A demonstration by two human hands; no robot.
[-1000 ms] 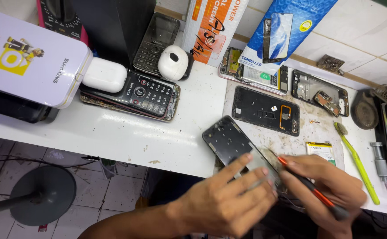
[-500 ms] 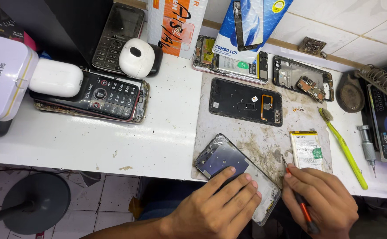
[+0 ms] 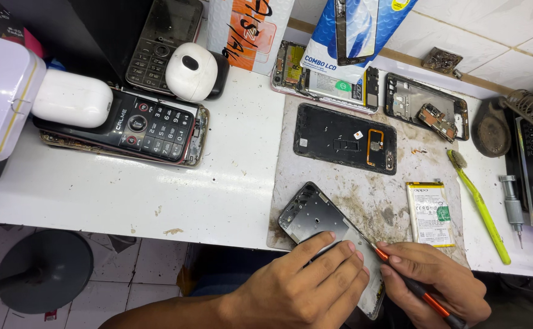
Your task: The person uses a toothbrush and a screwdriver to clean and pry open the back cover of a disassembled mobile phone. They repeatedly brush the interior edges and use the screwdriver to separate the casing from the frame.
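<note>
We press our left hand (image 3: 306,286) flat, fingers spread, on one stripped phone frame (image 3: 315,216) at the near edge of the grey mat (image 3: 370,195), while our right hand (image 3: 434,283) pinches one orange screwdriver (image 3: 421,293), tip at the frame. On the white worktop (image 3: 217,183) we count one black back cover (image 3: 345,137), one battery (image 3: 429,213), one green toothbrush (image 3: 479,207) and two keypad phones (image 3: 150,125); our hands hide the frame's near end.

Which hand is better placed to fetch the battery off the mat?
Right, probably. The right hand lies just below the battery, though it holds a screwdriver; the left hand pins the phone frame.
</note>
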